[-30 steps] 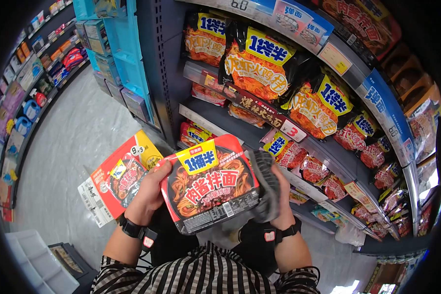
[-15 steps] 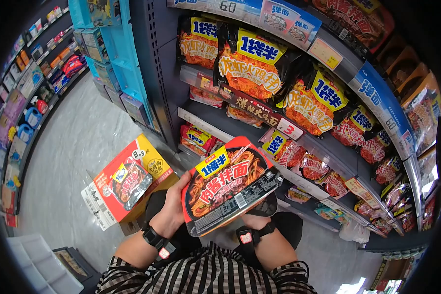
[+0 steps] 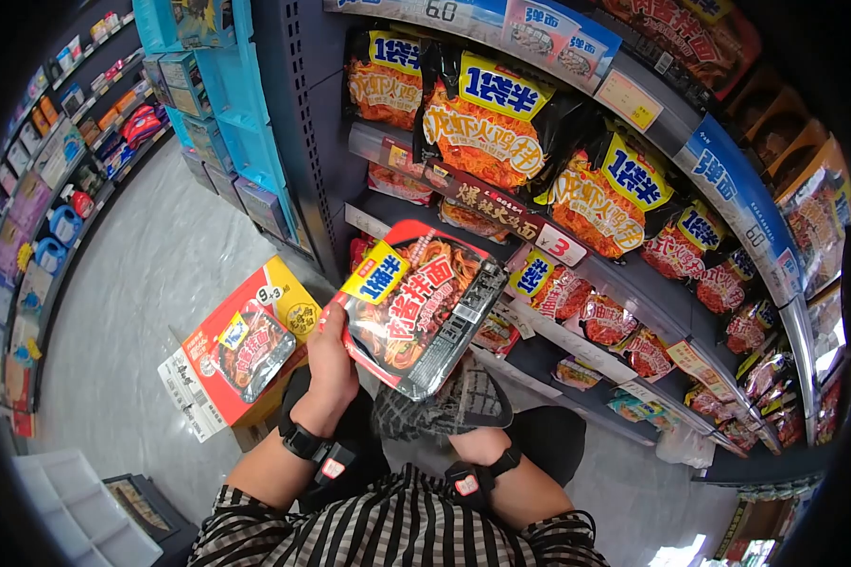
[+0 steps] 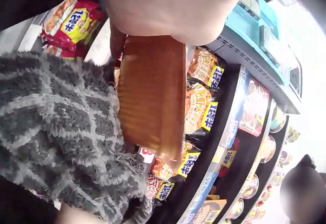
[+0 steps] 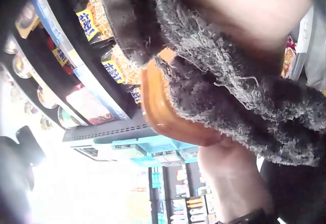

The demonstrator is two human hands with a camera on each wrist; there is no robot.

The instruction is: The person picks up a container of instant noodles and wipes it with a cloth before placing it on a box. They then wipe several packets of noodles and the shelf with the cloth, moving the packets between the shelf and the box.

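Note:
My left hand [image 3: 331,369] grips the lower left side of a black and red noodle tray [image 3: 421,307], held tilted with its printed lid up. In the left wrist view the tray's orange-brown underside [image 4: 153,91] shows below the left hand [image 4: 173,5]. A fuzzy grey checked cloth [image 3: 444,402] hangs at the tray's lower edge. My right hand [image 3: 479,442] holds this cloth, its fingers hidden in the folds. The right wrist view has the cloth [image 5: 214,76] against the tray's side [image 5: 170,114].
A red and yellow carton [image 3: 246,350] stands on the floor at the left. Shelves of noodle packs [image 3: 487,123] curve along the right. A blue rack [image 3: 236,123] is at the upper left, and a white crate [image 3: 71,501] at the lower left.
The tray has turned and moved up and left from where it was half a second ago. More of the cloth shows below it. Earlier the right hand moved inward from the tray's right side.

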